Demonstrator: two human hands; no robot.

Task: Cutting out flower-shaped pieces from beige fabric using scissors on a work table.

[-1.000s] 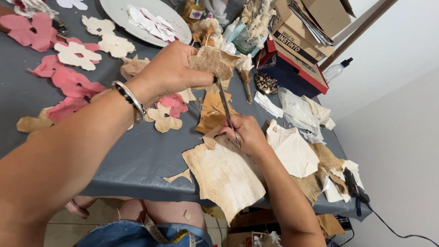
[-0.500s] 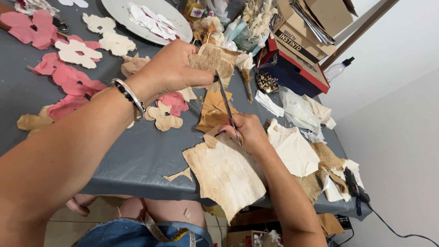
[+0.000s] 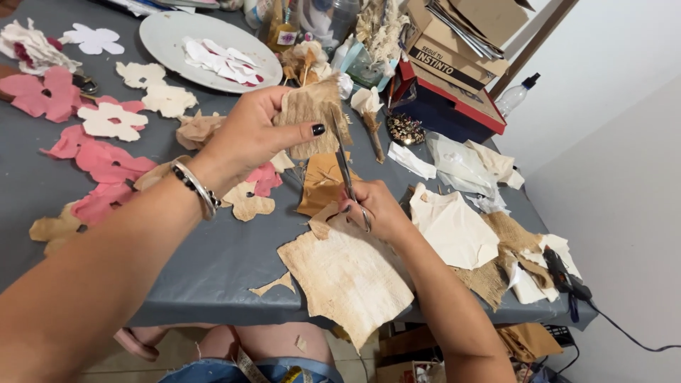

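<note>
Pinched in the left hand (image 3: 248,135), 1 soft, floppy tan fabric piece (image 3: 310,113) seemed best held near its edge; right hand (image 3: 376,209) gripped scissors (image 3: 345,167).

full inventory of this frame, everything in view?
burlap piece: 1, tan, held up in left hand
scissors: 1, metal, in right hand, blades at the burlap
stained sheet: 1, beige-brown, table's near edge
flower cutouts: several, pink, cream, tan, left of table
plate: 1, white, far side, holds white scraps
boxes: stacked, cardboard and red, far right
spray bottle: 1, clear, behind boxes
glue gun: 1, black, right edge
table: 1, grey
left hand: bracelets at wrist
right hand: low, over the sheet
</note>
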